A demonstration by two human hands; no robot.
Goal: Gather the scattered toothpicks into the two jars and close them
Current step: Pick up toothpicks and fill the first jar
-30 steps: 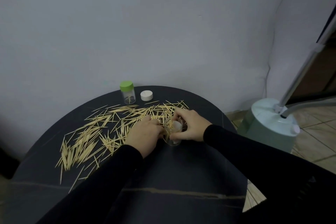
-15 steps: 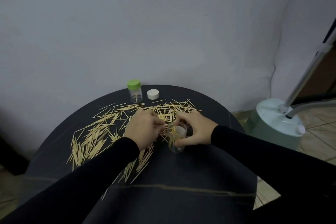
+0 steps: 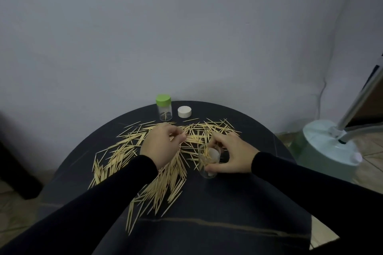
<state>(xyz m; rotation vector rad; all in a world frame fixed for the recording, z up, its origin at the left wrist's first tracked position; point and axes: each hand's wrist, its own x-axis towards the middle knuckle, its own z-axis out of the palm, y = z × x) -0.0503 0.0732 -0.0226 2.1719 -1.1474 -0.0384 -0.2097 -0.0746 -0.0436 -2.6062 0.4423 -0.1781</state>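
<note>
I see my right hand (image 3: 232, 154) wrapped around the open clear jar (image 3: 207, 161) on the dark round table (image 3: 228, 213). My left hand (image 3: 163, 147) pinches a few toothpicks (image 3: 165, 182) above the big pile. The green-lid jar (image 3: 164, 107) and white cap (image 3: 184, 111) sit at the back.

On a dark round table (image 3: 228, 209), the right hand (image 3: 232, 154) grips an open jar (image 3: 207, 161). The left hand (image 3: 163, 145) pinches toothpicks (image 3: 161, 188). A green-lidded jar (image 3: 164, 107) stands beside a white lid (image 3: 184, 111).
</note>
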